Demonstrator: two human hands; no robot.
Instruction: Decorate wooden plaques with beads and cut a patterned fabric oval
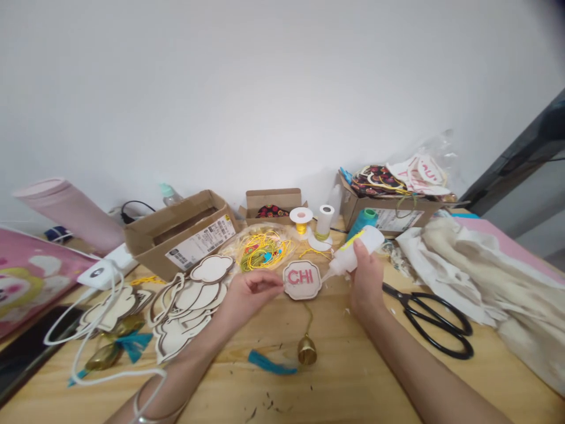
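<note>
In the head view my left hand (256,288) pinches the left edge of a small scalloped plaque (302,281) with pink "CHI" lettering. My right hand (368,277) is wrapped round a white glue bottle (359,250), tilted so that its thin nozzle is at the plaque's right edge. Whether the tip touches the plaque I cannot tell. Below the plaque a cord leads to a small brass bell (307,350) lying on the table. A blue-green tassel (271,363) rests just left of the bell.
Wooden scalloped cutouts (189,312) lie piled left of my left arm, near an open cardboard box (180,229). Black-handled scissors (435,321) and crumpled cloth (481,271) lie at right. Thread spools (325,222) and yellow cords (265,250) are behind the plaque. A white cable (119,374) crosses the left side.
</note>
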